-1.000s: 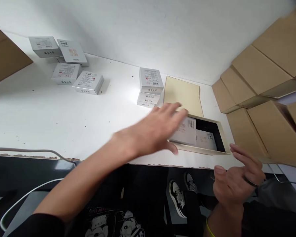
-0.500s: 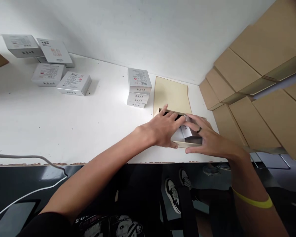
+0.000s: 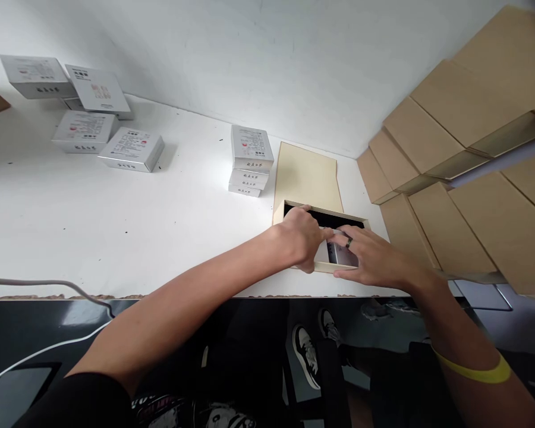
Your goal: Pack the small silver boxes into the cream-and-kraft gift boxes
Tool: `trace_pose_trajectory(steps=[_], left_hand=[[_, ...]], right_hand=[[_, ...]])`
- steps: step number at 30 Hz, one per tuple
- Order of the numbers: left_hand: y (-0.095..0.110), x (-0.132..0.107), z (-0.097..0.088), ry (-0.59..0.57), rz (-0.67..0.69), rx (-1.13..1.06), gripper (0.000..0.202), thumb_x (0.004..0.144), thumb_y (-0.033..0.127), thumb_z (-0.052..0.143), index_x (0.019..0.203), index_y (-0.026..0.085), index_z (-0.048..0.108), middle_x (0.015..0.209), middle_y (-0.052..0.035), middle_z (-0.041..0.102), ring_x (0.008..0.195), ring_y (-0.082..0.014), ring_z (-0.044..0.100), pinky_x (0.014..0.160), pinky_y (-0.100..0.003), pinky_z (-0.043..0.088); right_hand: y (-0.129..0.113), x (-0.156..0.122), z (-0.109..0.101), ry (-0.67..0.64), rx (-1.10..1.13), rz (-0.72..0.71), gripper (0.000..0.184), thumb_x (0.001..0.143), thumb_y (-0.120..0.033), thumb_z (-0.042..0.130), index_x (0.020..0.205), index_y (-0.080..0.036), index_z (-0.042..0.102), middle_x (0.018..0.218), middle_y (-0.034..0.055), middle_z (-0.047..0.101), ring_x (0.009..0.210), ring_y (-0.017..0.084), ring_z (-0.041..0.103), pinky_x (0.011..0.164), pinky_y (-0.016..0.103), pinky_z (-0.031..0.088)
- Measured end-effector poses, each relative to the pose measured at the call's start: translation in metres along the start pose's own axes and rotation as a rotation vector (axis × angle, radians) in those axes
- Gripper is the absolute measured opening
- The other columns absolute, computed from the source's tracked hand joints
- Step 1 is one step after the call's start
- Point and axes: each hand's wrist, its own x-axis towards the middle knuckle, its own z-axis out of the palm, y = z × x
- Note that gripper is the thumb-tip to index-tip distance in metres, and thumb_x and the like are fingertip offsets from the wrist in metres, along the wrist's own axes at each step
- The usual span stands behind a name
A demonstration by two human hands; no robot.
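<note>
A cream gift box with a dark inside stands near the table's front edge, its lid flap folded back toward the wall. Within it sits a small silver box, partly covered by my fingers. My left hand reaches into the left half, fingers curled around a silver box that it largely hides. From the right, my right hand is closed over the silver box, its thumb at the front wall. The fingertips of both hands meet near the middle.
Left of the gift box stands a stack of silver boxes. Several more silver boxes lie at the table's far left. Brown cartons are piled along the right side. A cable crosses the front left edge.
My left hand has gone from spread fingers to a curled grip inside the gift box. The silver box under my right hand now sits lower and flatter.
</note>
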Motion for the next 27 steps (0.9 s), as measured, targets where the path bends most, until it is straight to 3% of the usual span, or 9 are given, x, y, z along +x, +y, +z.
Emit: trace_pose_trajectory(steps=[3, 6, 11, 16, 24, 27], left_hand=[[0.002, -0.012, 0.002, -0.030, -0.025, -0.004, 0.087, 0.081, 0.051, 0.076, 0.157, 0.025, 0.044, 0.102, -0.0111, 0.077, 0.091, -0.0309, 0.069, 0.082, -0.037, 0.050], [0.002, -0.021, 0.004, -0.064, -0.026, -0.012, 0.084, 0.083, 0.053, 0.073, 0.156, 0.027, 0.043, 0.112, -0.0127, 0.073, 0.085, -0.0270, 0.068, 0.073, -0.034, 0.049], [0.001, -0.028, 0.010, -0.061, -0.019, -0.023, 0.082, 0.087, 0.059, 0.066, 0.157, 0.024, 0.041, 0.126, -0.0166, 0.064, 0.098, -0.0299, 0.065, 0.079, -0.037, 0.050], [0.004, -0.033, 0.016, -0.064, -0.012, -0.008, 0.091, 0.088, 0.064, 0.062, 0.163, 0.023, 0.031, 0.128, -0.0173, 0.062, 0.097, -0.0309, 0.063, 0.079, -0.038, 0.050], [0.007, -0.035, 0.021, -0.035, -0.032, -0.032, 0.094, 0.089, 0.065, 0.062, 0.165, 0.021, 0.028, 0.126, -0.0184, 0.063, 0.100, -0.0329, 0.063, 0.082, -0.039, 0.049], [0.009, -0.036, 0.026, -0.011, -0.017, -0.071, 0.092, 0.090, 0.066, 0.061, 0.164, 0.019, 0.030, 0.129, -0.0186, 0.065, 0.103, -0.0331, 0.064, 0.087, -0.041, 0.051]], right_hand=[[-0.008, 0.002, -0.005, -0.036, -0.027, -0.048, 0.064, 0.085, -0.048, 0.071, 0.141, -0.020, 0.060, 0.126, 0.0151, 0.061, 0.114, 0.034, 0.062, 0.095, 0.049, 0.055], [-0.018, 0.003, -0.010, -0.064, -0.056, -0.074, 0.057, 0.082, -0.043, 0.074, 0.134, -0.021, 0.065, 0.121, 0.0140, 0.062, 0.109, 0.033, 0.065, 0.090, 0.046, 0.057], [-0.025, 0.004, -0.012, -0.149, -0.108, -0.080, 0.047, 0.084, -0.040, 0.073, 0.126, -0.019, 0.069, 0.121, 0.0159, 0.060, 0.108, 0.034, 0.066, 0.088, 0.046, 0.058], [-0.018, -0.002, 0.000, -0.087, -0.081, -0.150, 0.053, 0.083, -0.039, 0.073, 0.132, -0.020, 0.066, 0.128, 0.0170, 0.059, 0.111, 0.035, 0.065, 0.088, 0.049, 0.059], [-0.021, 0.001, 0.000, -0.048, 0.001, -0.193, 0.035, 0.080, -0.035, 0.073, 0.111, -0.020, 0.068, 0.125, 0.0152, 0.060, 0.115, 0.034, 0.063, 0.090, 0.048, 0.059], [-0.021, -0.005, 0.002, -0.070, 0.011, -0.185, 0.034, 0.082, -0.037, 0.072, 0.112, -0.020, 0.069, 0.129, 0.0154, 0.060, 0.118, 0.032, 0.063, 0.091, 0.047, 0.060]])
